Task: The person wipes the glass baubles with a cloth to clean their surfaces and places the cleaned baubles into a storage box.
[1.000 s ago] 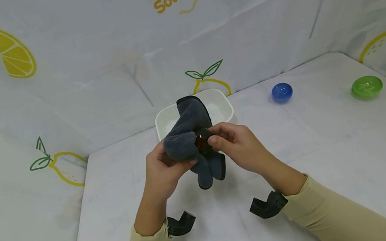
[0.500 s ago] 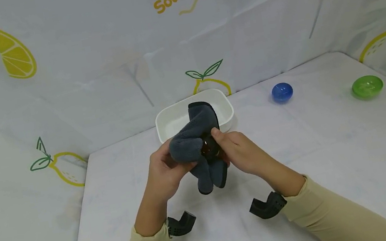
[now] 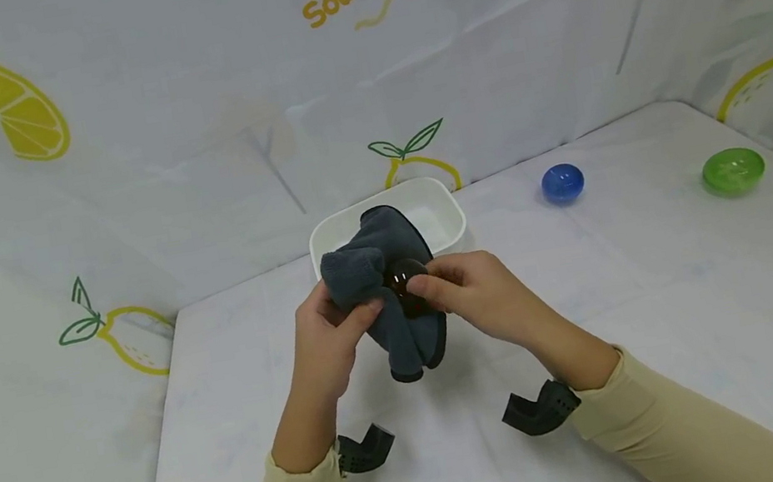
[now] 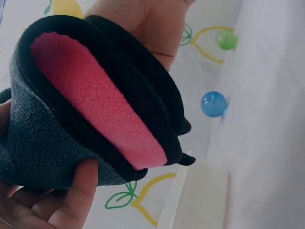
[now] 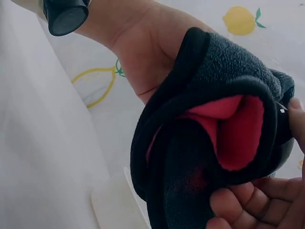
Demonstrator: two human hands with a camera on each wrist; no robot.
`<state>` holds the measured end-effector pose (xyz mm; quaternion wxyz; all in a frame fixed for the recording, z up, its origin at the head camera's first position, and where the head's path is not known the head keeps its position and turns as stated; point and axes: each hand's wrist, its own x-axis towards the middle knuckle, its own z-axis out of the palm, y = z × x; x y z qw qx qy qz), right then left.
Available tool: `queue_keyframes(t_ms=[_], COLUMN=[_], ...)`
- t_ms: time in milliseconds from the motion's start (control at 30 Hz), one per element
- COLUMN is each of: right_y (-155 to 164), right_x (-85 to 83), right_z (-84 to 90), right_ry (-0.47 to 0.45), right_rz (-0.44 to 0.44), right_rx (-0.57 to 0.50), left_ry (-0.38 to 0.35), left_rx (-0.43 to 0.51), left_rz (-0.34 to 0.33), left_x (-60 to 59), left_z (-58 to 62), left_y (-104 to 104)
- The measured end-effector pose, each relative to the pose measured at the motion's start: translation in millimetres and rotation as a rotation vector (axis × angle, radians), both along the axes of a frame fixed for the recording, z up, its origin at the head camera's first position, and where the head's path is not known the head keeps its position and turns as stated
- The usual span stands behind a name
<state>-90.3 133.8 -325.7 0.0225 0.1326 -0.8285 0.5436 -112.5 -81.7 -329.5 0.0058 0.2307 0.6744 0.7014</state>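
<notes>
**Cloth and dark ball held over the tabletop**

Dark ball [image 3: 406,287] sits between both hands, above the tabletop [image 3: 674,330] and just in front of the white tub [image 3: 454,217]. Only a small glossy patch of it shows in the head view; the rest is wrapped in the grey cloth [image 3: 385,308] or covered by fingers. Its colour is hard to call, dark brown or reddish.

Left hand [image 3: 327,343] grips a bunched fold of the cloth, thumb pressed over the top of the bunch. Right hand [image 3: 475,298] pinches the ball with thumb and fingertips against the cloth. The cloth's loose end hangs below the hands.

Left wrist view: cloth [image 4: 71,119] fills the frame, grey outside, pink inside, black edging; the ball is hidden. Right wrist view: same cloth [image 5: 209,143] folded over; fingers cut off at the frame edge, ball not clearly made out.

The tub is partly hidden behind the cloth. Further right on the tabletop, well apart: a blue ball [image 3: 563,183] and a green ball [image 3: 733,171]. Lemon-print sheet [image 3: 114,149] behind.
</notes>
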Motion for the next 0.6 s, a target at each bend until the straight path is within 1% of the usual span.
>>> queue_keyframes(t_ms=[100,200,333,400,500,600], right_y=[-1.2,-1.8,-1.9,-2.4,-3.8,-5.5], right_x=[0.8,2.1,2.6,2.7,2.5,2.3], right_z=[-0.3,-0.2,-1.1,-2.0,-3.4,-5.3], right_ry=[0.091,0.215,0.382,0.456,0.555,0.626], right_rz=[-0.009,-0.016,0.001,0.002,-0.027,-0.066], right_rx=[0.044,0.079,0.069,0.088,0.162,0.255], left_ry=[-0.009,-0.024,-0.056,-0.069,-0.070,-0.054], left_rx=[-0.005,-0.005,0.035,0.057,0.056,0.027], left_rz=[0.023,0.035,0.000,-0.025,-0.033,-0.008], left_x=[-0.3,-0.9,-3.0,-4.2,-5.1,-4.6], left_z=[-0.1,-0.6,-2.5,-3.5,-4.4,-4.2], left_y=[-1.0,-2.5,-4.0,-4.1,-3.0,-0.7])
